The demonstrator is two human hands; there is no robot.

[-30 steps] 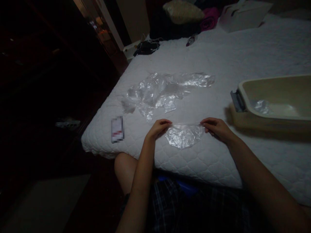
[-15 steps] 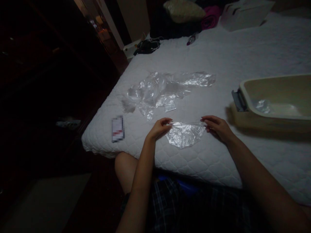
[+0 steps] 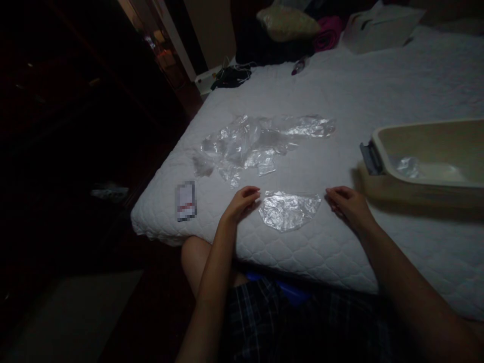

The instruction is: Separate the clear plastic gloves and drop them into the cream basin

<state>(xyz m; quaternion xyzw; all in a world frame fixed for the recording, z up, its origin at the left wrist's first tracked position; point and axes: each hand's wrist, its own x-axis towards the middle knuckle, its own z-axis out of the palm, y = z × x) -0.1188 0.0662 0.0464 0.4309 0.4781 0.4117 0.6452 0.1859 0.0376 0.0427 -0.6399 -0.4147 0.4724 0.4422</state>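
Note:
A small clear plastic bag (image 3: 289, 210) lies flat on the white quilted bed (image 3: 378, 101), near its front edge. My left hand (image 3: 242, 201) rests just left of the bag, fingers loosely curled and holding nothing. My right hand (image 3: 348, 204) rests just right of it, also loosely curled, with a small gap to the bag's corner. Neither hand touches the bag.
A heap of crumpled clear plastic bags (image 3: 257, 143) lies farther back on the bed. A beige tub (image 3: 381, 146) with plastic inside sits at the right. A small card (image 3: 185, 201) lies at the left corner. Cushions, cables and a white box sit at the far end.
Both hands held the bag's top edge stretched between them; they have let go and drawn slightly outward. The bag now lies flat on the bed.

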